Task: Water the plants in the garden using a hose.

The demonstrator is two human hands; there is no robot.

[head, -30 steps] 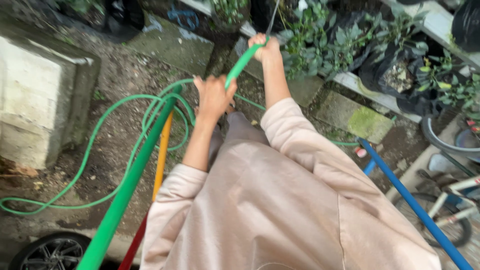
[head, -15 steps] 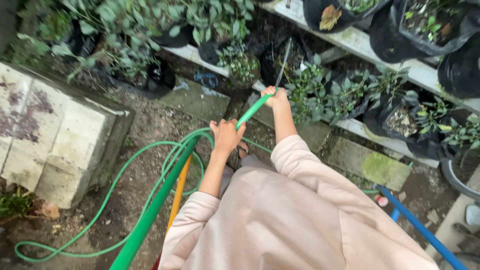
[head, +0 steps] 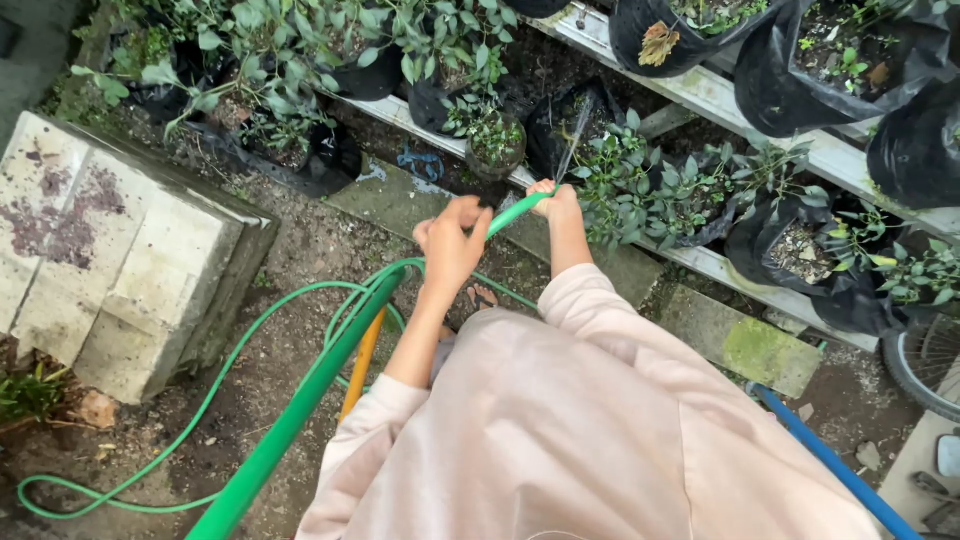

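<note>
Green flexible garden hose (head: 300, 315), one, is looping over dirt ground (head: 265, 330); right hand (head: 556, 200) is clamping its spraying end, left hand (head: 452, 245) is gripping it behind, near four black plastic grow bags (head: 810, 270).

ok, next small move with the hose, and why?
Probably swing the hose tip a little right. The right hand pinches its end and the left hand steadies it behind; the spray lands on the black bag just ahead, while the leafy plants to the right sit outside the jet.
</note>
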